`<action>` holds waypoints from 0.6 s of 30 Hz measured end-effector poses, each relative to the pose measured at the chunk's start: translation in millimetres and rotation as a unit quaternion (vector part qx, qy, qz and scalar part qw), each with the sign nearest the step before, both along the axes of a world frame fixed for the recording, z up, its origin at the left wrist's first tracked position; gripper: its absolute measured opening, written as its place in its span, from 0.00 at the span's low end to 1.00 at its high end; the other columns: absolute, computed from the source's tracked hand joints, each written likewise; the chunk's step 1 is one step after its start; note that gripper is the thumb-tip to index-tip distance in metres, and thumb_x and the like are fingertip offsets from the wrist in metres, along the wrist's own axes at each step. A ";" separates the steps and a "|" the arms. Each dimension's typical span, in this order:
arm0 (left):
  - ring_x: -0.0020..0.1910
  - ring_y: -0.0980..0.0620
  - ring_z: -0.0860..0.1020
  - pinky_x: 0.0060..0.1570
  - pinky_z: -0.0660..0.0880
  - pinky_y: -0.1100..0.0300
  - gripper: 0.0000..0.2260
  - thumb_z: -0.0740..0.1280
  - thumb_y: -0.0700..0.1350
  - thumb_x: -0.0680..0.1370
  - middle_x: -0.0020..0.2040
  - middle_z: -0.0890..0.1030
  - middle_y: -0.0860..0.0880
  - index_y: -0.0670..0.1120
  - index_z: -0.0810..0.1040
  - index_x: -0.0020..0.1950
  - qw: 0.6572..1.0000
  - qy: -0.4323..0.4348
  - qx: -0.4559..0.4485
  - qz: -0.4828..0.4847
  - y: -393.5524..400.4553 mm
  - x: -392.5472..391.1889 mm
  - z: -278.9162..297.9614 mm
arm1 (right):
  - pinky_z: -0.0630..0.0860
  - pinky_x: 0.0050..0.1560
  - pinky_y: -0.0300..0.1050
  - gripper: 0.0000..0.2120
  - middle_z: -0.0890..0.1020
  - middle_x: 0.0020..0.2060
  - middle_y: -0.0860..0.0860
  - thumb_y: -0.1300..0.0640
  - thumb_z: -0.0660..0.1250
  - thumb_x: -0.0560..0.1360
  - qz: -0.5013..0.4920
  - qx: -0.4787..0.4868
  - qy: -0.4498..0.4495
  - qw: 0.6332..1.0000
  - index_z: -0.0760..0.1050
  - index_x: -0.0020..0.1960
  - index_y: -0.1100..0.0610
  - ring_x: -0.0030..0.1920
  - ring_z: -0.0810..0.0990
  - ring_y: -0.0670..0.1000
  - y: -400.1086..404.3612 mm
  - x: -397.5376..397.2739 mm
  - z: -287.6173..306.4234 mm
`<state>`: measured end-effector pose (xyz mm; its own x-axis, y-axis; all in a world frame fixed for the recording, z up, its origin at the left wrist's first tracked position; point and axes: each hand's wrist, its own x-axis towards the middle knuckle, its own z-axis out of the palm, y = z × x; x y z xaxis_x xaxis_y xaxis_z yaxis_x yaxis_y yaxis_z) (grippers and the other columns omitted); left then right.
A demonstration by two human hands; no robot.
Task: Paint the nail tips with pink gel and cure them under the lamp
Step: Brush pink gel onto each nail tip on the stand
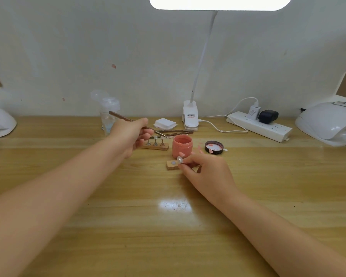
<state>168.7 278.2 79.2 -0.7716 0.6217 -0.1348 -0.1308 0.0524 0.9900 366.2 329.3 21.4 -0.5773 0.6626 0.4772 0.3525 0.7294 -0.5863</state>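
Item: left hand (135,134). Fingers curled around a thin brush (137,124), held like a pen. The brush's long axis runs from upper left, near the clear bottle (108,114), down to the right; its tip ends just left of the rim of the pink gel jar (181,145), close to the opening but apart from it.

Item: right hand (205,172). Thumb and fingertips pinch a small metal nail stand (180,159), tilted, with what looks like a nail tip on it; too small to tell whether it carries any pink. The stand sits just in front of the jar and just above a small wooden block (173,164) with a round metal spot on its top face.

Item: pink gel jar, open, upright, between the two hands. Its black lid (214,147) lies to the right, inside up.

Item: wooden holder (155,145), left of the jar, with three more stands upright on it.

Item: curing lamp (328,122), far right on the table (168,226), well apart from both hands; the right hand is the nearer.

Judgement: the brush tip must go a short way right into the jar, then forward and down to the pinched nail tip; the left hand does the travelling, the right only steadies.
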 end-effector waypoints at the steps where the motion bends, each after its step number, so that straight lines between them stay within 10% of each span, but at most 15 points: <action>1: 0.21 0.59 0.76 0.19 0.71 0.68 0.07 0.67 0.43 0.80 0.28 0.81 0.49 0.40 0.77 0.46 1.000 -0.020 0.023 -0.003 -4.0 0.6 -1.2 | 0.71 0.59 0.41 0.05 0.83 0.39 0.43 0.53 0.71 0.74 0.001 -0.001 0.002 1.000 0.84 0.48 0.52 0.30 0.69 0.37 0.4 0.2 -0.3; 8: 0.32 0.53 0.82 0.31 0.79 0.64 0.05 0.68 0.40 0.79 0.35 0.84 0.44 0.39 0.80 0.45 0.986 -0.024 0.148 -0.078 -39.5 23.0 -7.1 | 0.66 0.43 0.32 0.05 0.84 0.39 0.41 0.54 0.72 0.73 0.022 -0.021 0.024 0.999 0.85 0.48 0.51 0.33 0.73 0.30 1.5 1.1 -1.2; 18: 0.39 0.51 0.84 0.40 0.82 0.58 0.02 0.69 0.45 0.74 0.39 0.85 0.49 0.50 0.82 0.44 0.926 0.320 0.159 -0.126 -83.8 61.0 -42.2 | 0.65 0.37 0.30 0.01 0.83 0.38 0.40 0.52 0.73 0.73 -0.004 -0.031 0.045 0.998 0.83 0.44 0.49 0.34 0.74 0.33 8.9 0.7 -4.5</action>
<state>229.7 194.3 37.0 -0.4560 0.7221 0.5202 0.4638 -0.3060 0.8314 367.0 338.2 17.0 -0.5286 0.6969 0.4848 0.3018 0.6880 -0.6600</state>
